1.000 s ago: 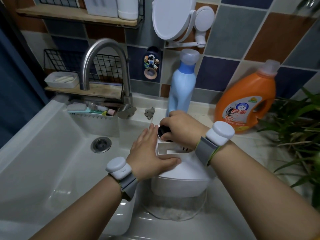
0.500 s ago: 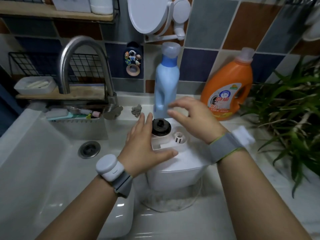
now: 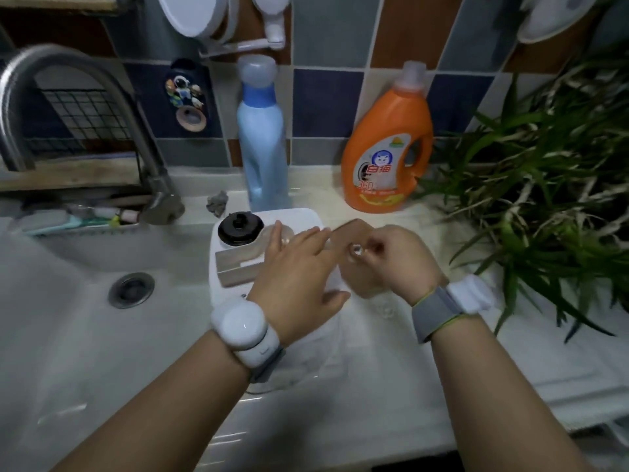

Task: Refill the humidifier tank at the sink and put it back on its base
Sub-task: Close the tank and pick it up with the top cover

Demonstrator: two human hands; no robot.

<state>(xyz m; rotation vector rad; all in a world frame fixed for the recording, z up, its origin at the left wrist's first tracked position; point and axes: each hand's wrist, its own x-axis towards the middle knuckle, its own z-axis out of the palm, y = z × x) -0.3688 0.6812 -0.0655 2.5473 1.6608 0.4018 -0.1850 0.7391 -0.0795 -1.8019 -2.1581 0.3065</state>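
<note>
While the humidifier tank point(image 3: 272, 301) is sitting upside down on the counter right at the sink's point(image 3: 68, 301) edge, the left hand point(image 3: 296, 267) is lying flat across its white base w/ fingers straight, just steadying it. The right hand point(image 3: 391, 264) is hovering beside it, fingers curled, pinching something tiny, can't tell what tbh. Black cap point(image 3: 240, 228) is sitting on the far side of the tank. I'm guessing it's heavy if filled, the clear wall's prob slick + wet, so grab the stiff white base w/ both hands. Further back, blue bottle point(image 3: 262, 144) and orange detergent jug point(image 3: 388, 151) are standing along the counter's back edge.
</note>
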